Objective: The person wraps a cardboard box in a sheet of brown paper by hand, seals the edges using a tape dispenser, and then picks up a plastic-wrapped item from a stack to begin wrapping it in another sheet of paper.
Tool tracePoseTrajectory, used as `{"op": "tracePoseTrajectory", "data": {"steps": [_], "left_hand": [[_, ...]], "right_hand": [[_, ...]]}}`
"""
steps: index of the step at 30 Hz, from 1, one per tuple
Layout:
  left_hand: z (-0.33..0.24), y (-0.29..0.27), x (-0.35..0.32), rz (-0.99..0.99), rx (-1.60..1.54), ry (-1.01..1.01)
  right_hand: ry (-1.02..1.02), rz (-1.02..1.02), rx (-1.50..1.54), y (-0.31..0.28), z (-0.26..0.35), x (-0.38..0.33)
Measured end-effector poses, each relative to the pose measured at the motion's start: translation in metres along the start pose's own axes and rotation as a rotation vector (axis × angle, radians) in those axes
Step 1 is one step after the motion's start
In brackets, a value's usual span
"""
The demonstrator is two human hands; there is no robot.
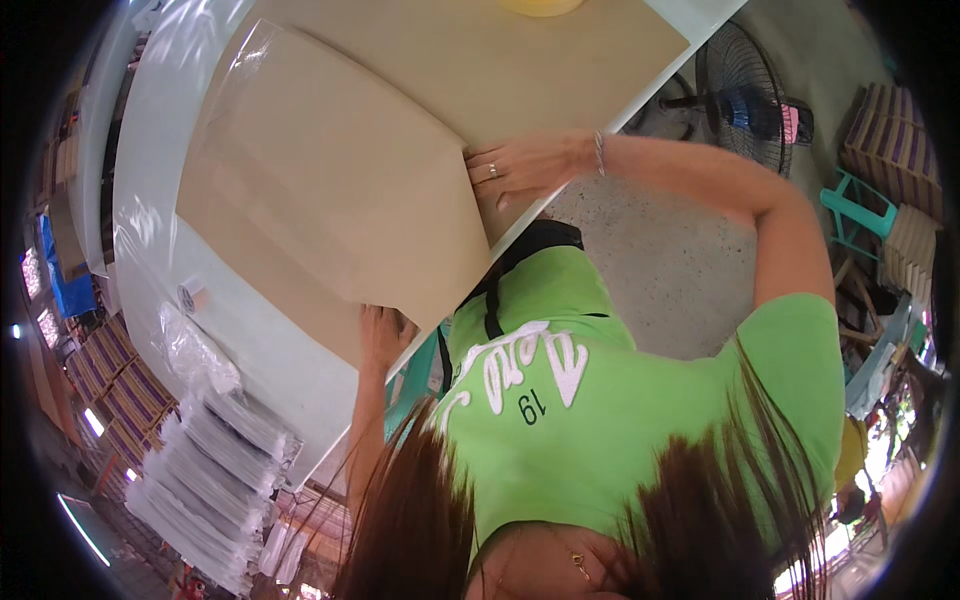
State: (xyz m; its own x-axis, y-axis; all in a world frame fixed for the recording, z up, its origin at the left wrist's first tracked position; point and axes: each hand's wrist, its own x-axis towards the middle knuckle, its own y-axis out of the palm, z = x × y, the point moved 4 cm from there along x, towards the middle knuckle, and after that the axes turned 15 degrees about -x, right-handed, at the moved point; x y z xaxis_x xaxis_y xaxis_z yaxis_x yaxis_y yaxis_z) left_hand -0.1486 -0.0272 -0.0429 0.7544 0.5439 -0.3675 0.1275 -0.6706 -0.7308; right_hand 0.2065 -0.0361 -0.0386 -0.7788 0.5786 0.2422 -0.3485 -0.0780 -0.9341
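A large brown paper sheet (pixel 340 170) with clear plastic film (pixel 252 50) at its far corner lies on the table in front of me. Its near end bulges up off the brown paper (pixel 270 285) beneath. My left hand (pixel 378 338) is at the sheet's near left edge, closed on it, with the fingertips hidden under the sheet. On the right, my right hand (pixel 525 168) lies flat with its fingers stretched out, fingertips against the sheet's right edge. A ring and a bracelet show on it.
The white table (pixel 150 150) ends close to my body. At its left stand a small roll (pixel 192 295), crumpled clear plastic (pixel 200 350) and a stack of plastic-wrapped packs (pixel 215 470). A yellow round object (pixel 540 5) sits at the far edge. A black fan (pixel 740 95) and green stool (pixel 858 212) are right.
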Motion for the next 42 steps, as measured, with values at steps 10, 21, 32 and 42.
{"op": "tracePoseTrajectory", "data": {"steps": [10,21,32,42], "left_hand": [[-0.077,0.023,0.013,-0.190,-0.051,-0.022],[-0.055,0.020,-0.044,-0.895,-1.247,-0.346],[-0.039,-0.005,0.024,-1.248,-1.472,-0.479],[-0.066,0.005,0.027,-1.226,-1.591,-0.312]], "right_hand": [[0.399,0.183,-0.009,0.007,0.079,0.027],[0.571,-0.383,0.120,-0.017,0.113,-0.034],[1.555,-0.326,0.470,-0.020,0.017,0.039],[1.388,-0.699,0.753,-0.001,0.034,0.044]]}}
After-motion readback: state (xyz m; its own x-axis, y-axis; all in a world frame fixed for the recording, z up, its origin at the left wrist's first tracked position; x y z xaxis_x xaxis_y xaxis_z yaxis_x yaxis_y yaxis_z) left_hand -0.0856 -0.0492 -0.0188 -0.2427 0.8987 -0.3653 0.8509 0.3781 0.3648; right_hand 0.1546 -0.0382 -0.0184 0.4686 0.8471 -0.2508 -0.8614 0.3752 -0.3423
